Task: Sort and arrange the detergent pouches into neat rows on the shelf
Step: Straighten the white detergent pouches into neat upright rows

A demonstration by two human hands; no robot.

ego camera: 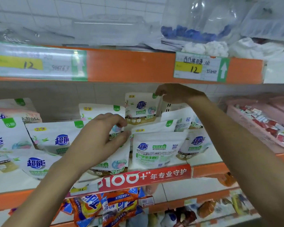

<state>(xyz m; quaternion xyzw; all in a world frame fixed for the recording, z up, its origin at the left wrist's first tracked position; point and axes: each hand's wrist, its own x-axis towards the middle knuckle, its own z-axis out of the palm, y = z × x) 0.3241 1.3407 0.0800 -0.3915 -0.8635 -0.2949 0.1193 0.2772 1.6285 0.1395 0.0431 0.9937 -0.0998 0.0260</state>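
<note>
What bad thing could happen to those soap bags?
The right hand only pinches the tall back pouch by its top corner, so it might slip and flop onto the leaning pouches in front. The left hand reaches across the front pouch by the shelf edge and could nudge it off.

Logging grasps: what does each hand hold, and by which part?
The right hand pinches the top right corner of the upright pouch. Whether the left hand grips anything cannot be told.
</note>
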